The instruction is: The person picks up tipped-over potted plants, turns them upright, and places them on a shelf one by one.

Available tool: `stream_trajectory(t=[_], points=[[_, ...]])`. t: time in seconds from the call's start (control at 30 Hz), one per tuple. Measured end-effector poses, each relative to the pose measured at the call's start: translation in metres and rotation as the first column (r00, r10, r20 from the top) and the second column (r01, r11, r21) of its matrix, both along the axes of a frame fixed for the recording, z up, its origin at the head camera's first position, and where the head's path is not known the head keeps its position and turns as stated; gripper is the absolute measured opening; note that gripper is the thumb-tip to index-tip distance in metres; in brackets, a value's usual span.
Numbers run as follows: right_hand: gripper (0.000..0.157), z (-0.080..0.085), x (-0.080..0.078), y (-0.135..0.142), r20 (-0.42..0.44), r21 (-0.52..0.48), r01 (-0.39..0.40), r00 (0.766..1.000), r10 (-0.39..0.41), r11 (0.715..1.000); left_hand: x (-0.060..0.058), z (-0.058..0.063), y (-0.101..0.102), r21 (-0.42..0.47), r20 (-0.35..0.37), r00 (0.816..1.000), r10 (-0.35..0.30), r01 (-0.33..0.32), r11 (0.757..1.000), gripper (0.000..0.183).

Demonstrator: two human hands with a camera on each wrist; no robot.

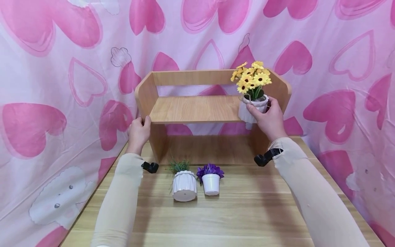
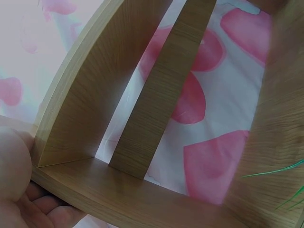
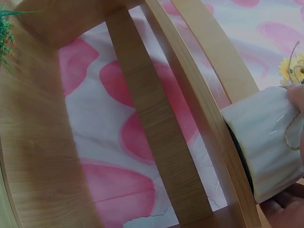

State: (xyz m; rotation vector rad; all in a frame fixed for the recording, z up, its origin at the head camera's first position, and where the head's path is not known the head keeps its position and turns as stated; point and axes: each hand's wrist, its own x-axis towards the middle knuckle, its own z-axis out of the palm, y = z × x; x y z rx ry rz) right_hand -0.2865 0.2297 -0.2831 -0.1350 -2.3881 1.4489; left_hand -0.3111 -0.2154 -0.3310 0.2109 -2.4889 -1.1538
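- Right hand (image 1: 271, 118) holds the white pot of yellow flowers (image 1: 253, 111) between thumb and fingers, by the right end of the shelf unit's upper board (image 1: 194, 109); left hand (image 1: 139, 132) grips the board's left end.
- Nearest, the green plant's pot (image 1: 184, 187) and the purple flowers' pot (image 1: 211, 184) lie on their sides on the table (image 1: 231, 219); a jolt could roll them, being round.
- Farther off, the held pot's base could catch the board's front edge and tip, if carried too low.
- A sideways pull from the left hand could shift the unit.
- Beyond, the blooms might brush the right side panel (image 1: 279, 87) if the pot swings outward.
- The left wrist view shows fingers under the board, hidden from the head view.
- The right wrist view shows the base beside the board's edge; contact I cannot tell. Only the head view shows the purple flowers.
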Motion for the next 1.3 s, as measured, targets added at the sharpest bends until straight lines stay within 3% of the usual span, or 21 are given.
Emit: stream_trajectory(t=[0.37,0.97,1.13,1.3], points=[[0.101,-0.001,-0.010,-0.003,0.009,0.054,0.045,0.999,-0.045,0.998,0.000,-0.002,0.001,-0.005,0.017,1.000,-0.015,0.015,1.000,0.058],[0.103,-0.002,-0.020,-0.005,0.084,0.020,0.013,0.996,-0.014,1.000,-0.001,0.002,0.001,0.007,0.041,0.999,-0.026,0.026,1.000,0.062],[0.100,-0.008,-0.012,-0.009,0.032,-0.086,0.032,0.999,-0.030,0.996,0.002,0.000,-0.002,0.008,0.016,1.000,-0.021,0.021,1.000,0.058],[0.068,-0.018,0.004,-0.008,-0.132,-0.275,0.028,0.989,-0.066,0.961,0.004,-0.004,-0.004,-0.013,-0.025,1.000,-0.006,0.005,1.000,0.057]])
